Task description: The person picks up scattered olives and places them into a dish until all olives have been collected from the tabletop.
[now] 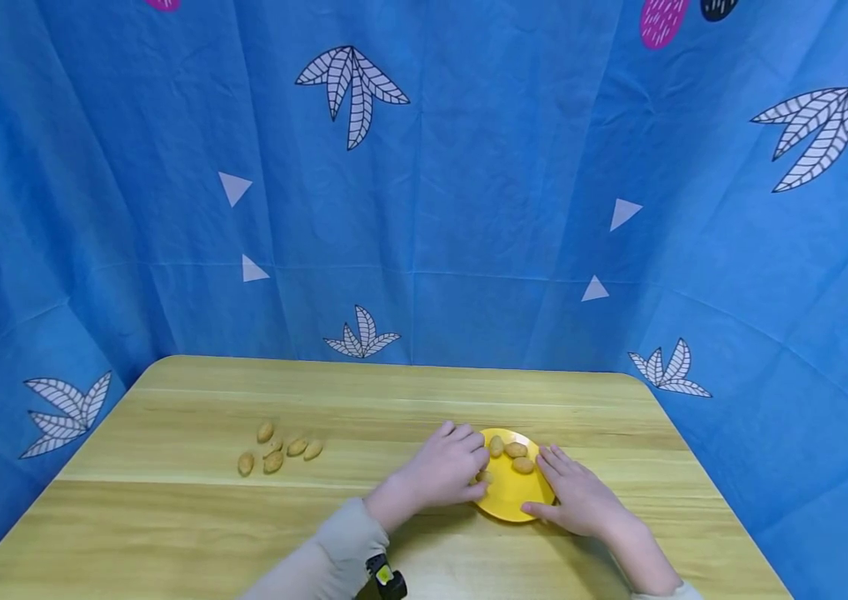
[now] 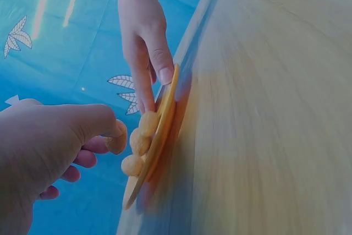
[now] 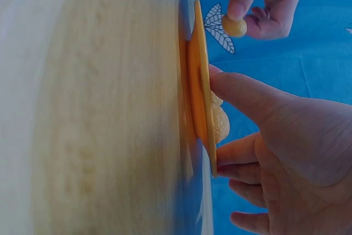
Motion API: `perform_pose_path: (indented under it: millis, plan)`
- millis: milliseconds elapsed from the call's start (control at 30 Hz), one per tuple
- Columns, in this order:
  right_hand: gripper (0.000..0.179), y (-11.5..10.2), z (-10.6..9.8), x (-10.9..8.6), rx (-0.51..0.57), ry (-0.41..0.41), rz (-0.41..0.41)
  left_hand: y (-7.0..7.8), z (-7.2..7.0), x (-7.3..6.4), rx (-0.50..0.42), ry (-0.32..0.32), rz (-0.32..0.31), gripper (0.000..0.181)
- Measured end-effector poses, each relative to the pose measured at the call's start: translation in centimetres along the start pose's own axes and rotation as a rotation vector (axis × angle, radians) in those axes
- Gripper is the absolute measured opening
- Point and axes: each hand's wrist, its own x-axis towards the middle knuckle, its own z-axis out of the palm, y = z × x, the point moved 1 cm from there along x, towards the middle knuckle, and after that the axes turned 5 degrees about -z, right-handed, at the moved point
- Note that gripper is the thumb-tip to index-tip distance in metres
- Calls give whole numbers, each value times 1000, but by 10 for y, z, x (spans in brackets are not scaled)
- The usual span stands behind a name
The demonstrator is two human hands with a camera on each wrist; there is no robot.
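My left hand (image 1: 448,463) pinches a tan oval piece like a small potato (image 3: 235,26) between thumb and fingers. It holds the piece above the left side of a yellow plate (image 1: 506,502). Three more of these potato-like pieces (image 1: 523,465) lie toward the back of the plate. At the plate's right rim rests my right hand (image 1: 580,493), its fingers fairly straight and its thumb spread apart toward the front. In the right wrist view the thumb and fingertips touch the rim. The pieces on the plate are partly hidden behind the rim there.
Several more tan pieces (image 1: 272,461) lie loosely grouped on the left of the wooden table (image 1: 169,517). A blue patterned curtain (image 1: 484,183) hangs behind the table and along both sides. A black strap device (image 1: 386,577) sits at the left sleeve.
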Motion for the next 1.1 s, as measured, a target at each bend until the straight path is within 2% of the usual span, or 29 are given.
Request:
perform_pose_path:
  millis: [467,867,1100]
  plan:
    - [86,1,0,0,-16,5,-6,22,14,28,-67,-101,-71,23]
    - [87,1,1,-1,-24,12,-15,34,27,41,-71,-107,-106,23]
    - [86,1,1,-2,-23,19,-23,39,30,47,-60,-144,-126,26]
